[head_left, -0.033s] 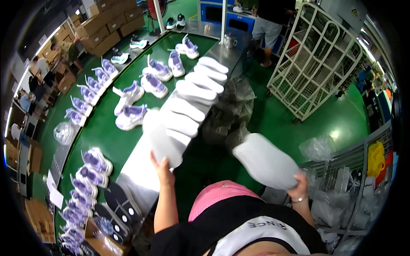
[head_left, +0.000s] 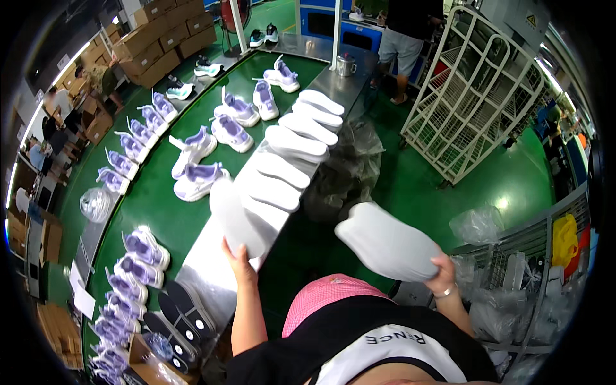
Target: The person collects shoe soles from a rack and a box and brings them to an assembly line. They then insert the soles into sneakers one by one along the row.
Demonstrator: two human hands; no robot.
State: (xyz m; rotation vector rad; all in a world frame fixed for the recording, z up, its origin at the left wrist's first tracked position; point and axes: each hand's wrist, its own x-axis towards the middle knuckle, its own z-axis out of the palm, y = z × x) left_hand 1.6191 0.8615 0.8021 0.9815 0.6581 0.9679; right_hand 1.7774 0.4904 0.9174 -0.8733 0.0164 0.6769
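My left hand [head_left: 242,266] pinches the heel end of a white insole [head_left: 236,218], thumb on top, over the metal ledge [head_left: 208,260]. My right hand [head_left: 441,277] grips the end of a thick white insole piece [head_left: 385,244], held away from the ledge over the floor; whether it is one insole or a stack I cannot tell. Several white insoles [head_left: 297,142] lie in a row along the ledge beyond my left hand. White and lilac sneakers [head_left: 194,181] stand on the green belt beside them. Dark soles [head_left: 186,311] lie at the near end of the ledge.
More lilac sneakers [head_left: 131,266] line the belt's near left. A metal mug [head_left: 346,65] stands at the ledge's far end. Plastic bags [head_left: 350,167] hang beside the ledge. A white wire cage trolley [head_left: 475,96] stands far right; a rack [head_left: 513,301] with bags is near right. Other people work beyond.
My right hand and its insole piece have moved a little left. My left hand has shifted slightly left and down with its insole.
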